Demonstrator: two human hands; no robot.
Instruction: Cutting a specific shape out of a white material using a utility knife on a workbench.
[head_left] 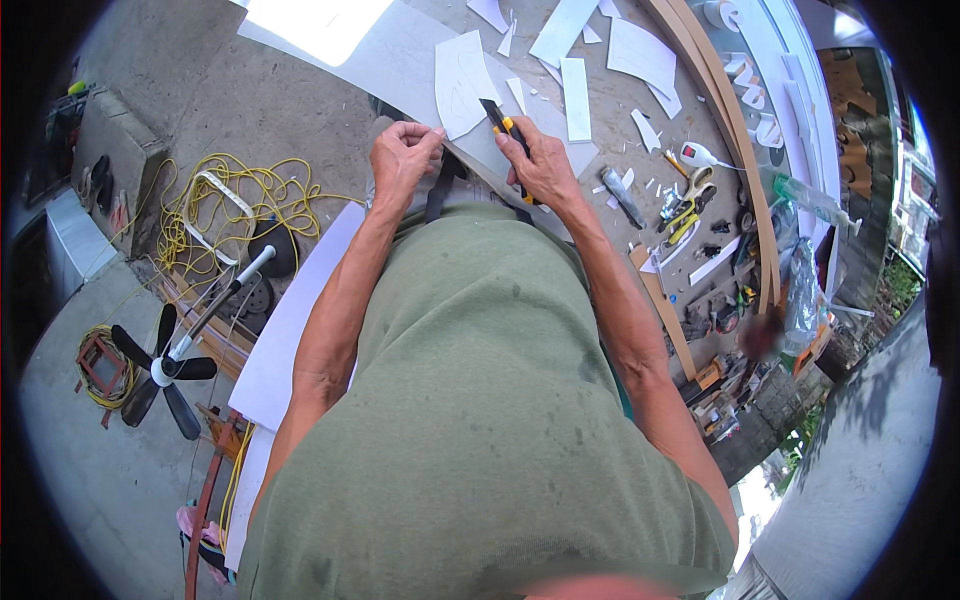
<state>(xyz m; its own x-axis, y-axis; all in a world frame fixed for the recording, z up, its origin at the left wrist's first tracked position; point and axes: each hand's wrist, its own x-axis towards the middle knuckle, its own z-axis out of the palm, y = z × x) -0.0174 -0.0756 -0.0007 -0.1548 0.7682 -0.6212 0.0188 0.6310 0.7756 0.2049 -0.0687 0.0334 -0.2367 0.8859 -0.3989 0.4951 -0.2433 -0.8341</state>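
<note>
My right hand (545,168) is wrapped round a yellow-and-black utility knife (506,124), its dark blade end pointing away from me and up to the left. Just left of the blade lies a curved white sheet piece (462,88) with faint drawn lines, on a grey board (400,50) at the table's near edge. Beside that piece's lower corner is my left hand (405,160), its fingers curled and the thumb and fingertips pinched together. Whether something small is between them I cannot make out.
White offcuts (642,55) and strips lie across the worktable. To the right are yellow-handled scissors (690,205), a white-and-red corded item (700,155) and a long brown strip (735,120). On the floor at left sit a tangled yellow cord (200,210) and a black-bladed fan (163,370).
</note>
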